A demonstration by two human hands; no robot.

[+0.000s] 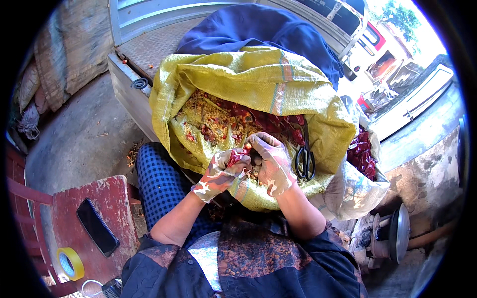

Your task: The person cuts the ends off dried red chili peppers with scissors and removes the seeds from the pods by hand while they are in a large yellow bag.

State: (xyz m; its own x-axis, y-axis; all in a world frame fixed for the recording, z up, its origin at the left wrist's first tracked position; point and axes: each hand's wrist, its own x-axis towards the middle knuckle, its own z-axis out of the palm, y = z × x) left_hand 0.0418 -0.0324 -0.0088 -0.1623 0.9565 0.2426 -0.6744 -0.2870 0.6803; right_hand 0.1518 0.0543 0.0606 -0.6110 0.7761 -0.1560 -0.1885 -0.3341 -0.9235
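Observation:
Both my hands wear camouflage-patterned gloves and meet over an open yellow woven sack (308,94). A dried red chili pepper (237,157) is gripped in the closed fingers of my left hand (218,174). Right against it, my right hand (274,164) pinches at the pepper's end, where a small pale and orange bit shows. Inside the sack lie yellowish seeds and stem bits (211,119), with dried red chilies (263,119) behind them. Scissors with black handles (304,164) rest on the sack to the right of my right hand, their blades pointing away.
A dark blue cloth (258,27) drapes behind the sack on a metal truck bed (154,42). At right, a white sack (343,191) holds red chilies (361,156). A worn red stool (112,193) at left bears a phone (98,226) and yellow tape (70,264).

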